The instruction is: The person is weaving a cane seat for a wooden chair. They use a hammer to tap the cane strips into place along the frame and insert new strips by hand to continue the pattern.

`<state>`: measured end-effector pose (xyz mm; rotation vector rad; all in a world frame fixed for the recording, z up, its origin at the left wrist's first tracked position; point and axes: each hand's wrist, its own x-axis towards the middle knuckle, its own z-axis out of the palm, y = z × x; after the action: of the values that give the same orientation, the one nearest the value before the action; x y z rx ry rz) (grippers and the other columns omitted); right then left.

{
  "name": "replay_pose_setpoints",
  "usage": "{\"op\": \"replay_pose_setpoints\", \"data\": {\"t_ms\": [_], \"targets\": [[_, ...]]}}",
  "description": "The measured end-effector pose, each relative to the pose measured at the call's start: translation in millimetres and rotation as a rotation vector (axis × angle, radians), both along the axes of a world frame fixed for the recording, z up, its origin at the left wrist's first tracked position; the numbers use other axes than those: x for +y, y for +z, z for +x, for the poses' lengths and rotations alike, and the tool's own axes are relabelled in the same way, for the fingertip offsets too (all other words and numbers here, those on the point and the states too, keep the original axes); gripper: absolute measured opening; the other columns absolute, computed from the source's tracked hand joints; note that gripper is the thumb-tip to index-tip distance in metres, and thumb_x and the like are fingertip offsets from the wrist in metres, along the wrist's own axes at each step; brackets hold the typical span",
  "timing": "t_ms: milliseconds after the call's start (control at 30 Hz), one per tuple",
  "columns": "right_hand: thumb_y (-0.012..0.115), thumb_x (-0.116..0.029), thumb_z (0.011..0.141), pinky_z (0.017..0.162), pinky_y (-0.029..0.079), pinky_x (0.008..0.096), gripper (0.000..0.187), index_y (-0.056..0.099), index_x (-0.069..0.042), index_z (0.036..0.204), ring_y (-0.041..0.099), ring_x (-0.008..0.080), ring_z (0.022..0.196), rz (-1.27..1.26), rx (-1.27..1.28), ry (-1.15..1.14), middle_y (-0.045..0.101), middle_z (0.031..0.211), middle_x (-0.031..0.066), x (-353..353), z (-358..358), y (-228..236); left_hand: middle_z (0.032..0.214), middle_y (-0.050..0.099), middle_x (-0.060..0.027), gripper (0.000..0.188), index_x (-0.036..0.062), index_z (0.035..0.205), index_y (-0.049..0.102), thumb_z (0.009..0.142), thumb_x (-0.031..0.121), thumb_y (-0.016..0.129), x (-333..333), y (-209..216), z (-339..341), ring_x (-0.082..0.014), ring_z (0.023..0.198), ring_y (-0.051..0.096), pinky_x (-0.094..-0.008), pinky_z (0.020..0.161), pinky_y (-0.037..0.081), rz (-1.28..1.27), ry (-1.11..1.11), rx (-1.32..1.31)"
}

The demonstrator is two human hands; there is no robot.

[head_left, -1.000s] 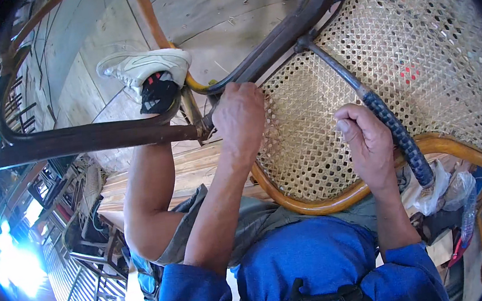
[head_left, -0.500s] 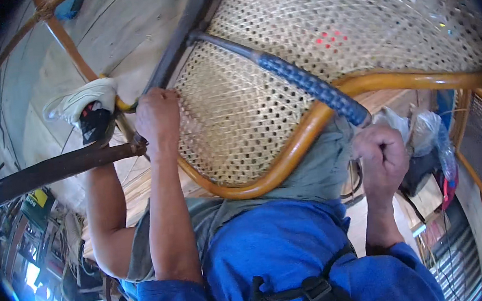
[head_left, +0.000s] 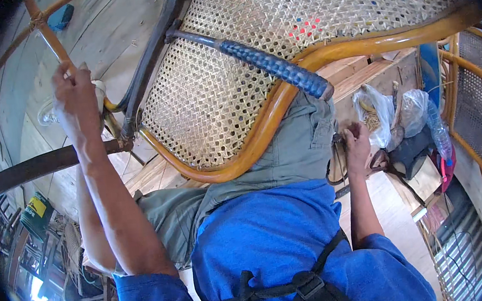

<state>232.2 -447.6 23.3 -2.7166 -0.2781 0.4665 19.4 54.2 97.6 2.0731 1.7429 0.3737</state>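
Observation:
A chair of woven cane (head_left: 212,95) with a glossy orange-brown rattan rim (head_left: 274,106) leans across my lap. From its dark side pole (head_left: 154,66) a rod wrapped in blue-black woven strip (head_left: 273,66) slants toward my right. My left hand (head_left: 75,99) is raised beyond the dark crosspiece (head_left: 51,169), its fingers bent together near a brown rattan pole (head_left: 55,43); whether it holds anything is hidden. Low beside my thigh, my right hand (head_left: 358,145) has curled fingers close to dark straps on the wooden bench. Anything inside them is too small to make out.
Clear plastic bags (head_left: 377,115) and a plastic bottle (head_left: 436,129) lie on the wood at right. Another rattan chair (head_left: 478,110) stands beyond them. At left sits a green-and-yellow container (head_left: 37,213) among stacked frames. My shoe (head_left: 49,112) rests on the floor.
My left hand has left the dark side pole and moved up and left. My right hand has dropped from the wrapped rod's end toward the bench. The chair sits slightly farther left in view.

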Motion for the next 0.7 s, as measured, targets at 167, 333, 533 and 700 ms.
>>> {"op": "replay_pose_setpoints", "data": {"t_ms": [167, 333, 533, 700], "targets": [[0.055, -0.002, 0.082, 0.085, 0.045, 0.0344, 0.027, 0.056, 0.001, 0.108, 0.058, 0.0305, 0.093, 0.055, -0.048, 0.054, 0.060, 0.100, 0.0166, 12.0, -6.9, -0.5, 0.089, 0.062, -0.0148, 0.036, 0.0008, 0.119, 0.052, 0.087, 0.016, 0.056, -49.8, -28.1, -24.8, -0.0196, 0.071, 0.061, -0.0316, 0.066, 0.049, -0.037, -0.104, -0.233], [0.051, -0.001, 0.086, 0.077, 0.047, 0.0315, 0.019, 0.057, 0.001, 0.103, 0.060, 0.0233, 0.084, 0.126, -0.100, 0.154, 0.060, 0.095, 0.0122, 8.4, -4.4, 8.9, 0.087, 0.061, -0.0133, 0.025, -0.0001, 0.108, 0.057, 0.087, 0.012, 0.058, -125.1, 3.2, -8.6, -0.0215, 0.074, 0.060, -0.0315, 0.068, 0.048, -0.070, -0.215, -0.265], [0.051, 0.000, 0.087, 0.068, 0.050, 0.0280, 0.011, 0.058, -0.001, 0.096, 0.060, 0.0168, 0.078, 0.752, 0.490, -0.173, 0.061, 0.087, 0.0097, 99.5, -20.0, 118.3, 0.087, 0.063, -0.0091, 0.015, 0.0025, 0.098, 0.063, 0.087, 0.011, 0.061, -193.4, 51.4, 2.5, -0.0153, 0.081, 0.060, -0.0287, 0.073, 0.048, -0.506, -0.396, -0.527], [0.054, 0.003, 0.084, 0.070, 0.051, 0.0295, 0.012, 0.058, 0.001, 0.095, 0.060, 0.0178, 0.079, 1.061, 0.818, 0.006, 0.062, 0.087, 0.0105, 161.9, -67.6, 154.3, 0.088, 0.063, -0.0116, 0.017, 0.0036, 0.097, 0.062, 0.082, 0.011, 0.066, -215.1, 65.9, 12.2, -0.0240, 0.084, 0.063, -0.0333, 0.074, 0.050, -0.562, -0.643, -0.887]]}}
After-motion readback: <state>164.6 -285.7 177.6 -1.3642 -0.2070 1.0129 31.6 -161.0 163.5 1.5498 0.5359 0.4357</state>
